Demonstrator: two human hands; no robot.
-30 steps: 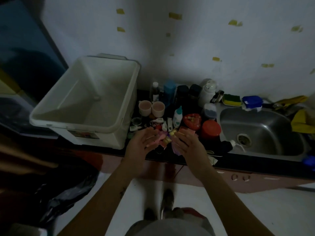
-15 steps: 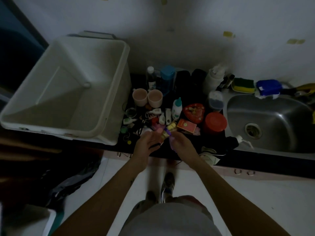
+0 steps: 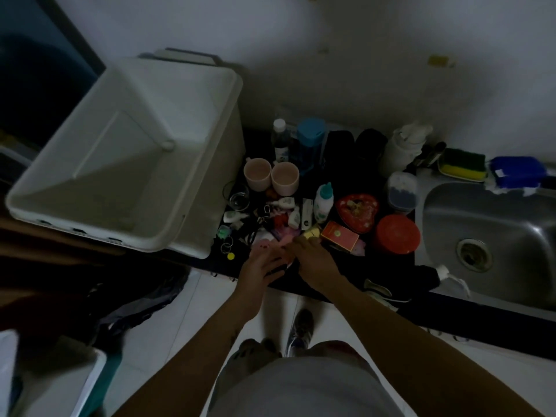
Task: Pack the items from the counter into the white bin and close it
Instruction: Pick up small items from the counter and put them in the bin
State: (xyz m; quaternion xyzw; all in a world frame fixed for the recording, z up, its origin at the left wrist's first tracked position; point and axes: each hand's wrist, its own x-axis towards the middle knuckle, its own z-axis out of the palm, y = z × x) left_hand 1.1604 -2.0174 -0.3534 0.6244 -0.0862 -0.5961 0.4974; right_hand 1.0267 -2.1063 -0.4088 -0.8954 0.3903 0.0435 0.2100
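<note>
The white bin stands open and empty at the left end of the dark counter. Small items crowd the counter to its right: two pink cups, a red heart tin, a red box, a red-lidded jar, little bottles and key rings. My left hand lies flat with spread fingers against small pink pieces. My right hand is beside it, fingers curled over pink pieces, fingertips at a small yellow box. Its grip is hidden in the dim light.
A steel sink fills the right side, with a sponge and a blue pack behind it. Taller bottles and a pump bottle line the wall. A grey-edged panel stands behind the bin. A black bag lies on the floor.
Both hands have come down from a raised, facing pose onto the counter's front edge among the small pink and yellow pieces. The view has tilted downward and closer.
</note>
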